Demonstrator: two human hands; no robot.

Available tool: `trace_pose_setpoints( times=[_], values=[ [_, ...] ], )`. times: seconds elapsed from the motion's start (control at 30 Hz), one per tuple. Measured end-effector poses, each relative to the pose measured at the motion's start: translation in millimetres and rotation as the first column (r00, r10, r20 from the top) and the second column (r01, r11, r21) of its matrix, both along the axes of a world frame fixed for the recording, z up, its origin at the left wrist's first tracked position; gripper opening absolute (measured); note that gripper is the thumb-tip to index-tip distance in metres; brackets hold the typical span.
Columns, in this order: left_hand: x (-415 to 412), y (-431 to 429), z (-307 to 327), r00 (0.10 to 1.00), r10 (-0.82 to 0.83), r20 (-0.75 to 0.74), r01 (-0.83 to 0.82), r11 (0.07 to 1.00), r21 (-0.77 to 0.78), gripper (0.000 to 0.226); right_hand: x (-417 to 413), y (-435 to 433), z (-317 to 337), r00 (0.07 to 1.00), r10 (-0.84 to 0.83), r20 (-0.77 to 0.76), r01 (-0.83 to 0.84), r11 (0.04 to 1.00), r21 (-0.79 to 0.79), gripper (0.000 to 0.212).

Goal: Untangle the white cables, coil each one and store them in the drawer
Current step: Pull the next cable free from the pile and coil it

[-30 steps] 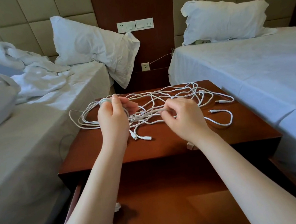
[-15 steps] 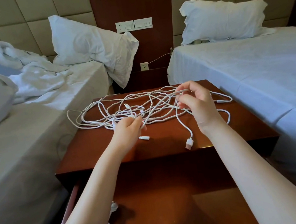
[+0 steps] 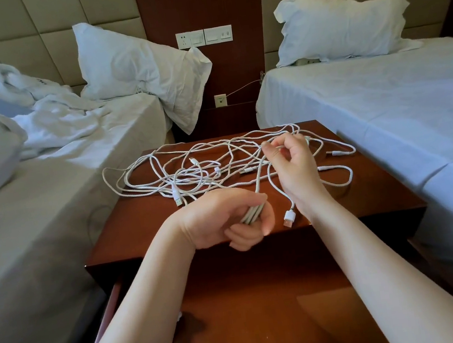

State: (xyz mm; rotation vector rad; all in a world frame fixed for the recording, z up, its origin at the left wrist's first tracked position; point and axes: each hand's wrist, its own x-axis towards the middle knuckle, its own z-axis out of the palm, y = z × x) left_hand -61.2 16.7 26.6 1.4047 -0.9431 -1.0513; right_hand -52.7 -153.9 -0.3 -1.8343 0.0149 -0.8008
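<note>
Tangled white cables (image 3: 162, 174) all over the wooden counter (image 3: 140, 225)
There's an unmade bed (image 3: 49, 194) left of the counter and a made bed (image 3: 383, 99) right of it. The left hand (image 3: 220, 221) has its grip closed round a few strands, and the right hand (image 3: 297, 167) grip pinches one.

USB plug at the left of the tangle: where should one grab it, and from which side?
I'd pinch the USB plug by its white housing, coming from above on the near side: it lies flat on the nightstand, metal tip toward the person, its cable running back into the tangle.
</note>
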Motion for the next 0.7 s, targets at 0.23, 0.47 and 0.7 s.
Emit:
trace_pose_setpoints(
  times=[0.23, 0.47, 0.7],
  values=[
    [-6.2, -1.7, 21.9, 0.946, 0.247, -0.210, -0.316, 0.851, -0.419, 0.038, 2.6, 20.1, -15.3, 0.973, 0.160, -0.164, -0.195, 0.955, -0.223, 0.027],
    [19.8, 6.4, 13.6, 0.517, 0.723, -0.458, -0.825, 0.279, -0.491, 0.038, -8.9, 36.1, -11.6, 0.914, 0.277, -0.295, -0.399, 0.745, -0.535, 0.026],
    [43.0, 27.6, -15.9, -0.004, 0.994, 0.109, -0.851, 0.053, -0.523, 0.044, -8.9, 25.4, -0.6, 0.930, 0.274, -0.244, -0.365, 0.760, -0.538, 0.023]
  ],
)
